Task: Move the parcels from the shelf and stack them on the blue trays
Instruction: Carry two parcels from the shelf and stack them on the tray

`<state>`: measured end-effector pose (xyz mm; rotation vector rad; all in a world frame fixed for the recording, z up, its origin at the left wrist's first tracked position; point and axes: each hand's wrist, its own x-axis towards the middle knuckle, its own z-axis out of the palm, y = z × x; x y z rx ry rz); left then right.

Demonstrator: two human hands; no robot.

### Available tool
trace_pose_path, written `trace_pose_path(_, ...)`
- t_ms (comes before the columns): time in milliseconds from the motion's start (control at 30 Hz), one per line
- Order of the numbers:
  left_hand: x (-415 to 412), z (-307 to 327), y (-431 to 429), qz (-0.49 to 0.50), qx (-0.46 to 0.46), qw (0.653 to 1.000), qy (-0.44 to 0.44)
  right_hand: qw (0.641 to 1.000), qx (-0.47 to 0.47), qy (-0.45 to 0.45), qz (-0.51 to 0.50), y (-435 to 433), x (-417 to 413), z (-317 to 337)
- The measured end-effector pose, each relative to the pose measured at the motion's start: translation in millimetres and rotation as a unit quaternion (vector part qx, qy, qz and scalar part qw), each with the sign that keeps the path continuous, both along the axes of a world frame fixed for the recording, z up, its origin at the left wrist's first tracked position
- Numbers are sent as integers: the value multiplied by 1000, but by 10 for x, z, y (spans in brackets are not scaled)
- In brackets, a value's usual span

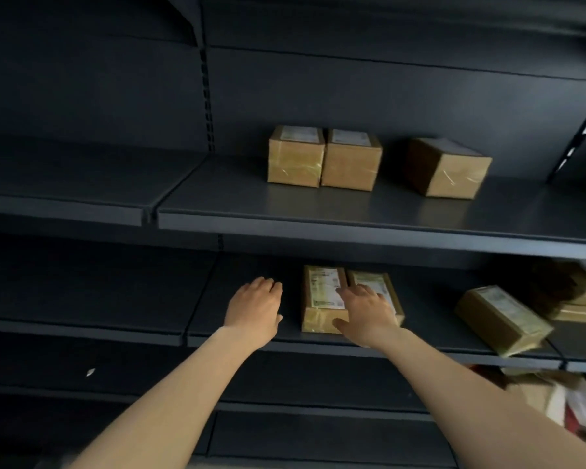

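Two taped cardboard parcels lie side by side on the lower shelf (251,336): a left parcel (322,292) and a right parcel (374,282), both with white labels on top. My right hand (366,314) rests over them, fingers spread, thumb at the left parcel's front. My left hand (254,308) hovers open just left of the left parcel, apart from it. Another parcel (501,319) lies tilted further right on the same shelf. On the upper shelf (352,225) stand two parcels together (295,157), (351,160) and one turned parcel (449,169). No blue trays are in view.
The dark metal shelving has a slotted upright (208,106) left of the upper parcels. More stacked parcels (582,299) sit at the far right of the lower shelf. Mixed packages (572,401) fill the bottom right, below it.
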<state>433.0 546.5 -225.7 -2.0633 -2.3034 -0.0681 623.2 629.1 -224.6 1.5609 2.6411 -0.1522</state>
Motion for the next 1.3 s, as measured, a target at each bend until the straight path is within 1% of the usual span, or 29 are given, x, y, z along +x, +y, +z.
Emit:
trace_pose_path(133,101,-174,369,-31,-17,999,-10,999,-19,7,-41,287,214,-197)
trace_pose_path(233,136,-315,646,-37,-37,998,-37,997,-17,16,-79,486,338,-339)
trace_pose_path(367,173,-495,924,-11,-79,990,-115,988,-31,58,-139,703,455,-539)
trace_pose_path(467,223,-632,1079,32,-107,973,-204,975,-56,103,-187,827,519,-693)
trace_pose_path(500,248,-668,1125,51,-116,961,-244,969,-68,124,-203,867,544,-748)
trace_pose_path(567,285,-763,1212,104,-131,925,-340,945,-90,190,-249,951,591,-839)
trace_pose_path(667,358,-890,1271,173,-134,852,-476,892,-155,277,-323,1097,677,-929)
trace_pose_path(733,420,-948,1259,197,-120,811,-538,856,-221,319,-342,1154,726,-991)
trace_pose_path(767,452,-970,1248,205,-110,795,-560,843,-239,340,-342,1169,747,-1022)
trace_pose_path(833,510,-976,1214,217,-88,779,-582,829,-253,369,-335,1181,783,-1061)
trace_pose_path(1100,635,-851,742,269,-4,752,-601,802,-268,460,-270,920,827,-970)
trace_pose_path(1200,656,-789,454,295,48,725,-621,787,-278,497,-237,755,743,-919)
trace_pose_path(1300,649,-752,115,333,105,687,-637,770,-297,527,-204,559,581,-885)
